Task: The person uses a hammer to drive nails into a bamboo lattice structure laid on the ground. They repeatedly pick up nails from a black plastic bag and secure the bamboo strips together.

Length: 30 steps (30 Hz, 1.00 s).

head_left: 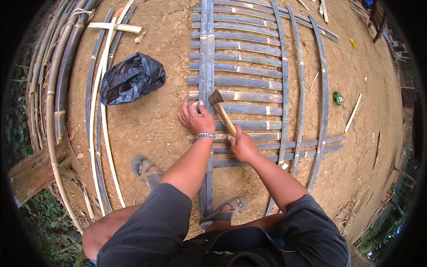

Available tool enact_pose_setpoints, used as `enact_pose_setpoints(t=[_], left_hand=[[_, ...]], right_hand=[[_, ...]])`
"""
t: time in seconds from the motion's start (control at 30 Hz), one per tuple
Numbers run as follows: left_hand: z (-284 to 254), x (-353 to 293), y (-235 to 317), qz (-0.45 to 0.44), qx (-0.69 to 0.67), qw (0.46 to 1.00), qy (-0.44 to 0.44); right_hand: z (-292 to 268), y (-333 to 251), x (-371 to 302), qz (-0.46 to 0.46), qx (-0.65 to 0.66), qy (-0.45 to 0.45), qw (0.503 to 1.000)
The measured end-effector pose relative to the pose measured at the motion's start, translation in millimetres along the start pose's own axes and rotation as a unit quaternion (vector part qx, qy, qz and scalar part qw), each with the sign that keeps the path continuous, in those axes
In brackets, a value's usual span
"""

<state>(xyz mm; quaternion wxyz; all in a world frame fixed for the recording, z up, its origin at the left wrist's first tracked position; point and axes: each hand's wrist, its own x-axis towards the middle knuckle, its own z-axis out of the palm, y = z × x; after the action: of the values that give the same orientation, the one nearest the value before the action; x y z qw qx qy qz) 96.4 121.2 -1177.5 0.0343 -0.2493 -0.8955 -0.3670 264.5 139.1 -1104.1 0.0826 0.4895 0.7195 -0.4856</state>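
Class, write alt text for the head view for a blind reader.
A bare right-hand grip holds a wooden-handled, dark metal-headed tool over a grey bamboo-slat lattice on brown earth; the left-hand grip is close by. A crumpled black plastic bag lies to the left.

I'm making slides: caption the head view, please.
Hatchet in the right hand, left hand at a split-bamboo lattice laid on bare soil.

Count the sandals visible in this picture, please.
2: a grey-brown strapped sandal left of the long dark-grey bamboo strips, another sandal by their near end. Both are worn.
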Motion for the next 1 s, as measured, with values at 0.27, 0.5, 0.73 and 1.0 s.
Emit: enact_pose_setpoints(t=[0.27,0.5,0.73,1.0], left_hand=[[17.0,10.5,5.9,0.039,-0.021,0.999,0.015],[14.6,10.0,4.4,0.051,-0.022,0.998,-0.028],[15.5,7.2,8.6,0.049,-0.004,0.995,-0.082],[16.7,10.7,5.2,0.034,0.009,0.997,-0.074]], right_hand=[[-12.4,7.5,-22.9,0.0,0.119,0.05,0.992],[-40.2,19.8,-39.9,0.033,0.152,-0.002,0.988],[-41.0,42.1,-28.6,0.061,0.258,0.029,0.964],[-58.5,68.2,-58.1,0.151,0.101,0.044,0.982]])
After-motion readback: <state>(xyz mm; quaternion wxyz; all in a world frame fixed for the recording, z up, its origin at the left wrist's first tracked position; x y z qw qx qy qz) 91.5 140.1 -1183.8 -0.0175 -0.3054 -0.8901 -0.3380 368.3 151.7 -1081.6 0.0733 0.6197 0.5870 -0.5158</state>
